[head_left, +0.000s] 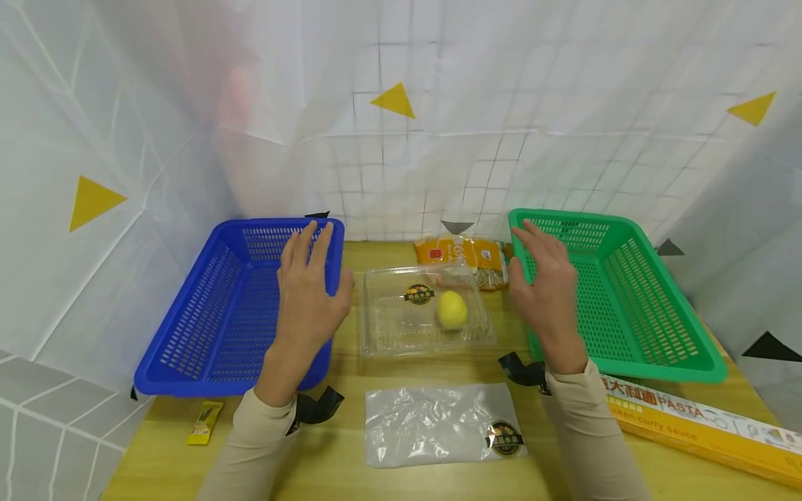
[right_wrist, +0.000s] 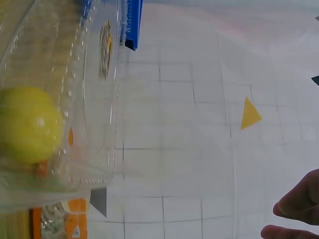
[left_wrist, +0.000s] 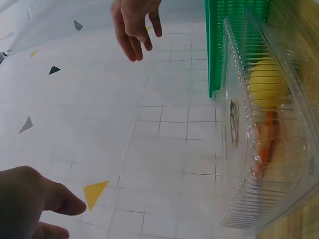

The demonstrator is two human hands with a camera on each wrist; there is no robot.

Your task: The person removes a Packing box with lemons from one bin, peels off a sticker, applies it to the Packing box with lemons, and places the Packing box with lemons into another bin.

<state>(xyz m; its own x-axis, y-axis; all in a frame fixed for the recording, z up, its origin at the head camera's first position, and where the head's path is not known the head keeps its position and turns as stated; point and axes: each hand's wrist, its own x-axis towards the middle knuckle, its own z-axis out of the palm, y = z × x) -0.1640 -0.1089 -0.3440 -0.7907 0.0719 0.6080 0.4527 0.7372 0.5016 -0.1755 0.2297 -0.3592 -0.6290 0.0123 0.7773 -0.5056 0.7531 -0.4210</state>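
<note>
My left hand (head_left: 311, 292) is held up in front of the blue basket (head_left: 182, 306), fingers spread and holding nothing. On the other side my right hand (head_left: 544, 289) hovers at the near side of the green basket (head_left: 679, 306), its fingers loosely extended and empty. Between them a clear plastic fruit box (head_left: 388, 327) with a round label lies closed on the table. A yellow lemon (head_left: 452, 309) shows through its clear wall. In the left wrist view, the thumb (left_wrist: 60, 199) appears at the lower left; fingertips (right_wrist: 294, 204) enter the right wrist view.
An orange food packet (head_left: 489, 254) lies behind the box. A flat clear plastic bag (head_left: 432, 424) with a round label is in front. A long pasta box (head_left: 702, 431) lies at the right, a small yellow sachet (head_left: 205, 423) at the left. White sheeting (head_left: 301, 90) surrounds the table.
</note>
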